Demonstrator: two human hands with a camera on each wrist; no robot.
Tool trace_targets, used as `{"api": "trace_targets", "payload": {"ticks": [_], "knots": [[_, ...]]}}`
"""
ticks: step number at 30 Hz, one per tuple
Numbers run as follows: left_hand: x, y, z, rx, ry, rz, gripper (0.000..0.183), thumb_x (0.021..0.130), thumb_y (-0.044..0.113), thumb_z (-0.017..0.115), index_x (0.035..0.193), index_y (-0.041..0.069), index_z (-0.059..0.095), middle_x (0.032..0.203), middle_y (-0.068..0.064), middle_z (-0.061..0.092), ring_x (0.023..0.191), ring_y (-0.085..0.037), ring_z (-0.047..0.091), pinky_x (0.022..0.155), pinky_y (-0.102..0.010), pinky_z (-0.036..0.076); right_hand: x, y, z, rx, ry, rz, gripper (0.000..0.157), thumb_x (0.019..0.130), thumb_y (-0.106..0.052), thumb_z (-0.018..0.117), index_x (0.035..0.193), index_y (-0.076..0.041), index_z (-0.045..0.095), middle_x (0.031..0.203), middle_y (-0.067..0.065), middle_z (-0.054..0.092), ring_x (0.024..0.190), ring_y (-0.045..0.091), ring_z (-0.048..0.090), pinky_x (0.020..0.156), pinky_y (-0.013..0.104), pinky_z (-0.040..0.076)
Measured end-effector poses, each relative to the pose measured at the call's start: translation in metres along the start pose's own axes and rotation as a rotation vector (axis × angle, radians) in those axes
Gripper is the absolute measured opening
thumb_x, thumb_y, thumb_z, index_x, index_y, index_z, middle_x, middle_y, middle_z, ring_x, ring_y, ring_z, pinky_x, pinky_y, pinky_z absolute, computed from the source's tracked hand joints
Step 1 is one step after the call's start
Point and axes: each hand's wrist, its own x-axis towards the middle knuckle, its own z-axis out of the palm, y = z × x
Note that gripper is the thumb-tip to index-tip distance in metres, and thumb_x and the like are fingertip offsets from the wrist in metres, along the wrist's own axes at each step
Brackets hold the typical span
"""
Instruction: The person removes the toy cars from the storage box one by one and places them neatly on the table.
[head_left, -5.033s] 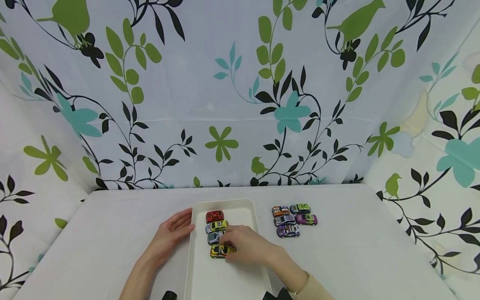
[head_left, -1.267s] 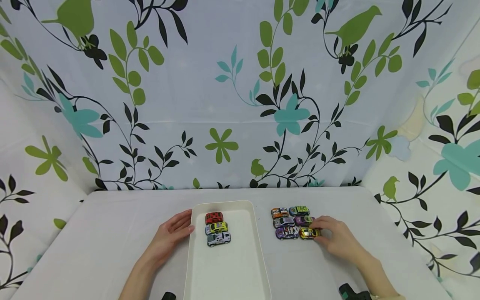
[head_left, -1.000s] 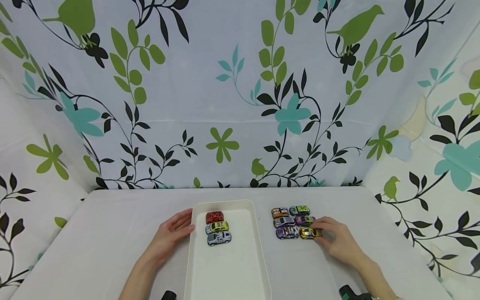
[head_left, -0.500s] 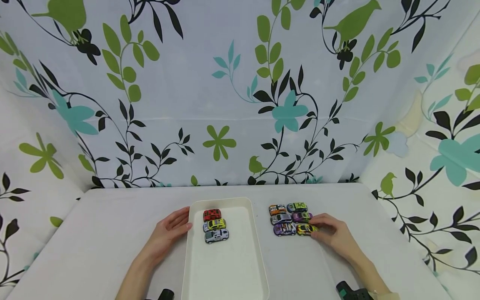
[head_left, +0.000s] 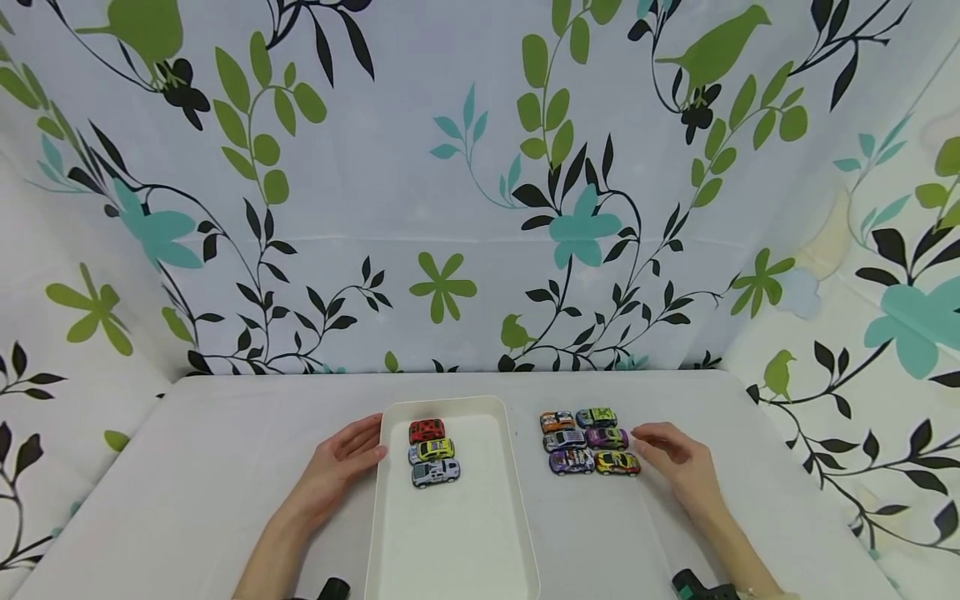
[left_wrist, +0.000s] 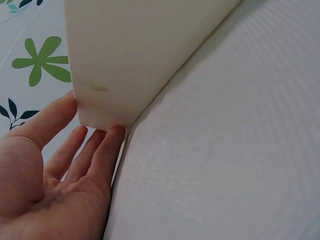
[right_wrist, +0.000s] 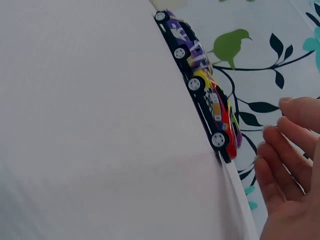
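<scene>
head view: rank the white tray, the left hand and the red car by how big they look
1. white tray, largest by far
2. left hand, touching the tray's left rim
3. red car, smallest, in the tray's far end

The yellow toy car [head_left: 617, 462] with red and black markings stands on its wheels on the table, the near right one of six cars (two columns), just beside a purple car [head_left: 572, 461]. The white tray [head_left: 450, 542] lies flat, well apart.

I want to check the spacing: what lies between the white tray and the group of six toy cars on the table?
Only bare table separates the tray from the six cars, as the head view shows.
</scene>
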Motion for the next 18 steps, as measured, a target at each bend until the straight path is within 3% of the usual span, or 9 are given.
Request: {"api": "trace_targets", "payload": {"ticks": [3, 7, 11, 18], "knots": [[0.0, -0.001, 0.0, -0.003, 0.002, -0.002, 0.067, 0.094, 0.014, 0.07, 0.151, 0.004, 0.038, 0.156, -0.016, 0.04, 0.145, -0.03, 0.037, 0.099, -0.014, 0.047, 0.001, -0.013, 0.013, -0.008, 0.038, -0.071, 0.021, 0.096, -0.006, 0.065, 0.116, 0.0, 0.068, 0.114, 0.017, 0.067, 0.103, 0.005, 0.063, 0.094, 0.011, 0.048], [0.001, -0.003, -0.001, -0.002, -0.004, 0.001, 0.066, 0.094, 0.014, 0.07, 0.151, 0.004, 0.038, 0.156, -0.016, 0.04, 0.145, -0.03, 0.037, 0.1, -0.014, 0.047, 0.001, -0.036, 0.043, 0.025, 0.021, -0.084, 0.023, 0.095, -0.003, 0.066, 0.118, 0.002, 0.066, 0.114, 0.016, 0.066, 0.1, 0.006, 0.063, 0.093, 0.012, 0.049], [0.001, -0.004, -0.001, -0.007, -0.002, 0.007, 0.066, 0.093, 0.014, 0.07, 0.151, 0.004, 0.039, 0.156, -0.015, 0.041, 0.145, -0.029, 0.038, 0.1, -0.014, 0.046, -0.002, -0.061, 0.073, 0.016, -0.063, -0.061, 0.025, 0.095, -0.012, 0.069, 0.119, -0.006, 0.068, 0.117, 0.007, 0.068, 0.103, 0.012, 0.064, 0.093, 0.019, 0.052], [0.001, -0.004, -0.002, -0.022, -0.003, 0.008, 0.066, 0.093, 0.012, 0.07, 0.15, 0.004, 0.04, 0.156, -0.015, 0.041, 0.145, -0.029, 0.038, 0.101, -0.015, 0.047, -0.003, -0.093, 0.11, 0.014, -0.206, -0.107, 0.026, 0.094, -0.018, 0.071, 0.12, -0.016, 0.068, 0.119, -0.002, 0.068, 0.11, 0.027, 0.064, 0.096, 0.038, 0.055]]}}
